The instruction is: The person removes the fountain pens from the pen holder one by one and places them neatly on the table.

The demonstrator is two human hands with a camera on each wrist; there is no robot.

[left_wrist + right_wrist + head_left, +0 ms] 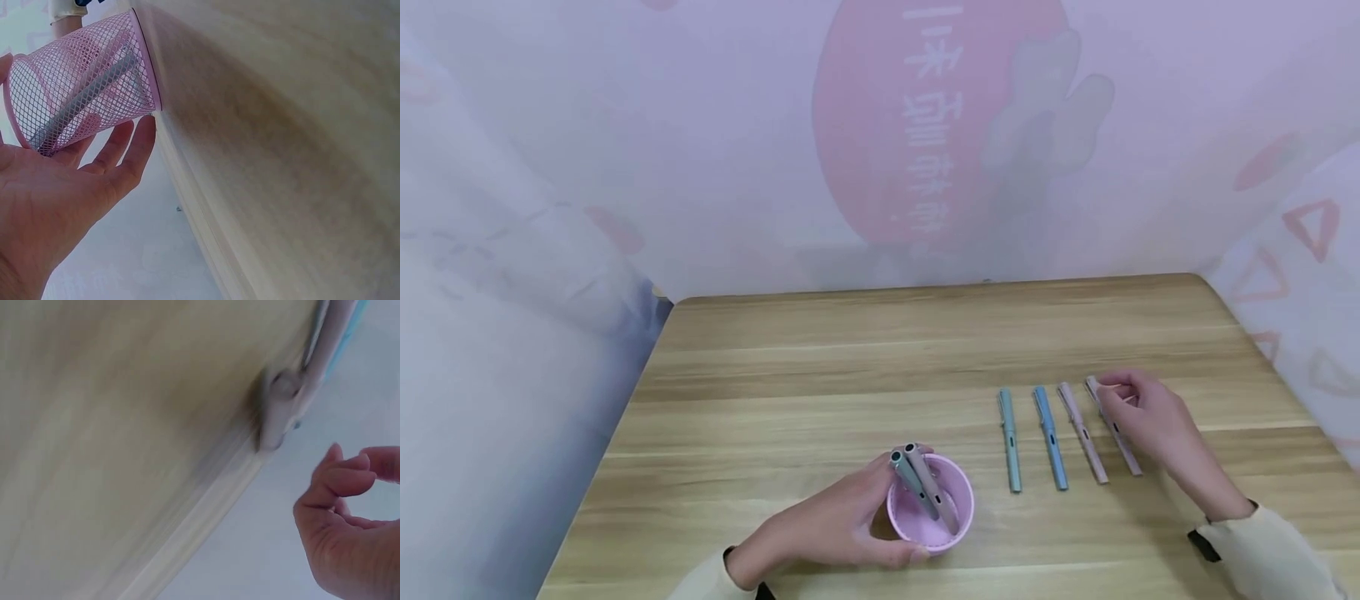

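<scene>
Desk point(820, 367) far half and left side open. Pink mesh cup point(931, 508) blocks near edge; four pens point(1060, 433) apparently fill right-centre, narrow gaps between.

Two hands are in view: the left hand point(838, 525) at about 6 o'clock on the worktop point(850, 367), the right hand point(1150, 417) at about 4 o'clock.

One pink mesh cup point(931, 508) stands at 6 o'clock. Inside it lean two grey pens point(921, 483).

Four pens lie in a row at about 4 o'clock: one green pen point(1009, 437), one blue pen point(1049, 435), and two pink pens, the nearer-to-centre one point(1082, 432) and the outer one point(1116, 433) under the right hand.

That makes six pens in all, on one worktop.
</scene>
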